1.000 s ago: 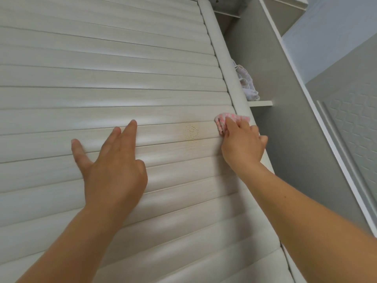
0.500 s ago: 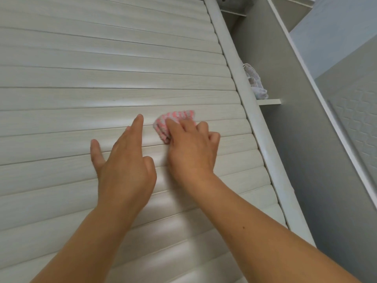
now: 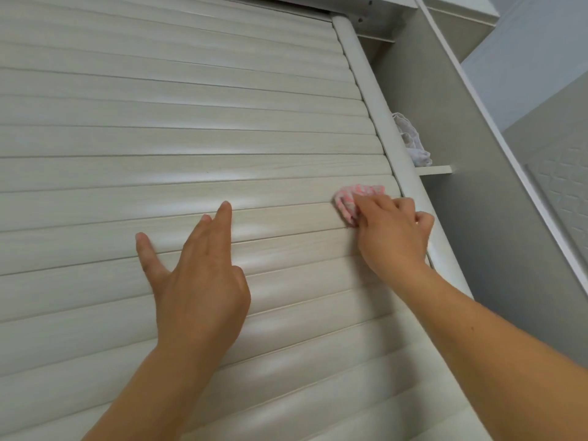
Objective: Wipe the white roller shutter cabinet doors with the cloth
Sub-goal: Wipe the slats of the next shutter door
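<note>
Since 0.5 s ago right hand (image 3: 393,232) swept cloth back rightward | roller shutter door (image 3: 191,138) slatted | left hand (image 3: 197,281) flat, fingers straight, bracing slats | right hand presses bunched pink cloth (image 3: 354,198) beside right guide rail (image 3: 397,160) | risk: cloth snagging at rail edge.

The white, wood-grained roller shutter door of horizontal slats (image 3: 178,128) is lowered. A small bunched pink-and-white cloth (image 3: 351,198) lies pressed flat against a slat near the door's right edge.
</note>
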